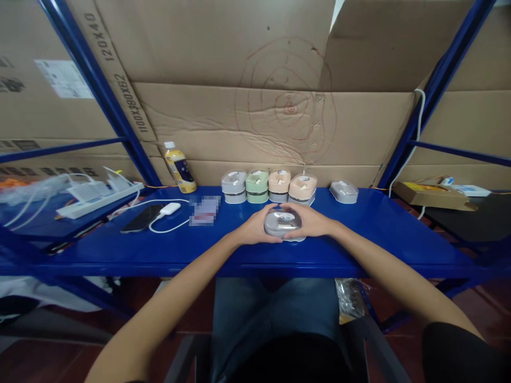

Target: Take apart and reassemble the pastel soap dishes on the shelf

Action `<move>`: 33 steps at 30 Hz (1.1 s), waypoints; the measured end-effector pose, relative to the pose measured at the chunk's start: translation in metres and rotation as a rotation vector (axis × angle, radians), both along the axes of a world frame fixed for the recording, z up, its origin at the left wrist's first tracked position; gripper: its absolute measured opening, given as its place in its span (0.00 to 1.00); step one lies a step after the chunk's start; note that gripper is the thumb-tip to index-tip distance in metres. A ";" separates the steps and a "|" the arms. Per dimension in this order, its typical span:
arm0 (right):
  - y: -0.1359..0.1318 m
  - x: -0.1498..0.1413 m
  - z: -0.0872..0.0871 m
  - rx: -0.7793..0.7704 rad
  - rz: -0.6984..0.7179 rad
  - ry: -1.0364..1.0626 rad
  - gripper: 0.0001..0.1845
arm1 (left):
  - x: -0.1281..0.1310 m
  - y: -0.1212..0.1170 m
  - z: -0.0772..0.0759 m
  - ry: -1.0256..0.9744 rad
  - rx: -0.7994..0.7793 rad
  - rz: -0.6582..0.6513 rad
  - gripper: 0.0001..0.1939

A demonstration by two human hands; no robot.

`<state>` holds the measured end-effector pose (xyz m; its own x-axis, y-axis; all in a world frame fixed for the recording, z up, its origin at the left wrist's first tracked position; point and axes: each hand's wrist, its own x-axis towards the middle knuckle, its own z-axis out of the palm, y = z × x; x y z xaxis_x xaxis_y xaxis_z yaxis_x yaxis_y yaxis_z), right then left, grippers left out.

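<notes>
Near the middle of the blue table point(359, 239), a small rounded grey plastic box point(281, 225) with a see-through lid sits between my two hands. My left hand point(255, 226) wraps its left side, fingers at the back and thumb in front. On the opposite side, my right hand point(313, 220) curls round it the same way. A white edge shows beneath the box, under the right hand. Just behind stand similar boxes in a row: grey point(233, 186), green point(257, 186), peach point(279, 184), and another peach box point(303, 186) partly hidden by my right hand.
A lone grey box point(344, 191) stands back right. To the left are a yellow bottle point(180, 169), a phone point(142, 218), a white charger with cable point(170, 208) and a pixelated flat item point(205, 211). Blue posts point(453, 69) and a cardboard wall point(191, 117) bound the table.
</notes>
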<state>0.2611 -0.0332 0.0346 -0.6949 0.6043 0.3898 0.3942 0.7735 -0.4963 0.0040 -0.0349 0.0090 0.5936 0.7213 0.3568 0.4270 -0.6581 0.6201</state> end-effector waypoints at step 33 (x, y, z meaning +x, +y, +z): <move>0.015 0.051 0.008 -0.231 -0.293 0.356 0.30 | -0.008 -0.008 0.008 0.115 0.159 -0.007 0.34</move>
<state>0.3122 -0.0183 0.0424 -0.3323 0.8518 0.4051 0.3532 0.5106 -0.7839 -0.0036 -0.0426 0.0172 0.6419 0.6570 0.3953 0.4841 -0.7471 0.4555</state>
